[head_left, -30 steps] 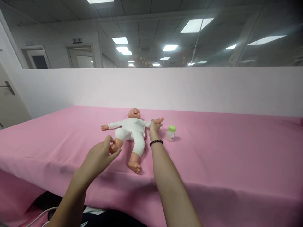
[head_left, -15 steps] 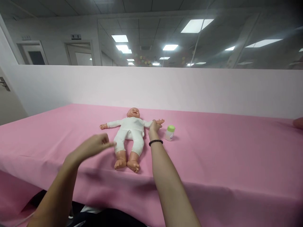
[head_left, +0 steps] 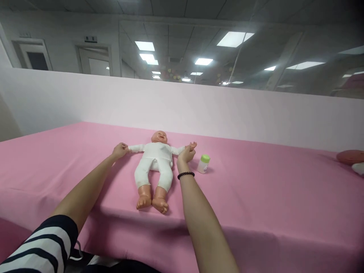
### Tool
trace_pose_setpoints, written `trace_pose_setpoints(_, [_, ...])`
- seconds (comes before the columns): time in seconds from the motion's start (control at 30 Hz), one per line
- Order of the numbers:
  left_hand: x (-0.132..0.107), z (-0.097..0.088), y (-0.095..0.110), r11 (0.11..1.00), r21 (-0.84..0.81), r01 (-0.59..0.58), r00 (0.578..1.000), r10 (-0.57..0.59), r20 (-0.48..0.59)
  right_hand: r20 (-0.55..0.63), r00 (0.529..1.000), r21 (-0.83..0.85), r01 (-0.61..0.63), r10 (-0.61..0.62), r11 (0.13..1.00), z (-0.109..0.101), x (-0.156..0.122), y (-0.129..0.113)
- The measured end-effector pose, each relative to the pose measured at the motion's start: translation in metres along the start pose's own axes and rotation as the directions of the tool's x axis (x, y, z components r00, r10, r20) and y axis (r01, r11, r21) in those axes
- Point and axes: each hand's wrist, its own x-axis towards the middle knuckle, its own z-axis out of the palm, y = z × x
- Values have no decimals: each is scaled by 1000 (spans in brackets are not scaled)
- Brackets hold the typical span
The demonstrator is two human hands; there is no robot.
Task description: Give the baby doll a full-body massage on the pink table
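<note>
A baby doll (head_left: pixel 157 154) in a white outfit lies on its back, arms spread out, its bare feet toward me. My left hand (head_left: pixel 120 151) is closed around the doll's hand on the left side, which it mostly hides. On the other side, my right hand (head_left: pixel 186 154) grips the doll's forearm near the wrist, and the doll's small fingers stick out beyond it. Just right of my right hand stands a small clear bottle (head_left: pixel 203 164) with a green cap, upright and untouched.
A pink cloth (head_left: pixel 256 189) covers the table and hangs over its front edge. Behind rises a low white wall (head_left: pixel 199 110) with glass above it. At the far right edge lies a partly visible skin-coloured object (head_left: pixel 349 157) with something white beside it.
My left hand has moved up and away from beside the doll's leg and taken hold of the doll's hand. My right hand keeps its grip. The view has tilted slightly.
</note>
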Motion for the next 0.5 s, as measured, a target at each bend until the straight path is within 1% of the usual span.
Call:
trace_pose_setpoints(0.03, [5, 0, 3, 994, -109, -9, 998, 2, -61, 3, 999, 25, 47, -47, 999, 1, -1, -3])
trace_pose_setpoints(0.1, [19, 2, 18, 956, -289, -56, 981, -2, -195, 0, 993, 47, 115, -115, 992, 5, 1, -10])
trace_pose_setpoints(0.13, [25, 3, 27, 936, -341, -88, 969, 2, -246, 1, 990, 57, 141, -141, 988, 7, 3, -13])
trace_pose_setpoints(0.17, [31, 6, 37, 919, -373, -126, 961, 21, -274, 8, 986, 70, 163, -164, 984, 10, 5, -16])
trace_pose_setpoints(0.2, [36, 9, 47, 911, -384, -152, 964, 51, -260, 21, 983, 81, 179, -181, 981, 13, 8, -19])
trace_pose_setpoints(0.23, [39, 13, 55, 911, -378, -165, 971, 83, -223, 39, 981, 79, 189, -192, 979, 16, 12, -20])
trace_pose_setpoints(0.27, [42, 18, 62, 922, -359, -145, 982, 90, -167, 62, 979, 58, 188, -192, 980, 18, 16, -21])
trace_pose_setpoints(0.3, [43, 23, 66, 939, -331, -98, 993, 69, -99, 82, 981, 16, 177, -178, 984, 21, 20, -21])
trace_pose_setpoints(0.37, [45, 33, 66, 971, -239, 12, 1000, -13, -1, 109, 985, -86, 144, -134, 986, 24, 30, -20])
trace_pose_setpoints(0.4, [47, 38, 63, 982, -182, 60, 998, -58, 18, 120, 986, -133, 133, -117, 982, 25, 34, -19])
trace_pose_setpoints(0.43, [49, 42, 58, 989, -118, 91, 996, -90, 20, 126, 986, -173, 129, -108, 976, 25, 39, -18])
trace_pose_setpoints(0.5, [54, 50, 50, 995, 24, 101, 995, -101, -5, 145, 984, -235, 136, -104, 962, 26, 47, -16])
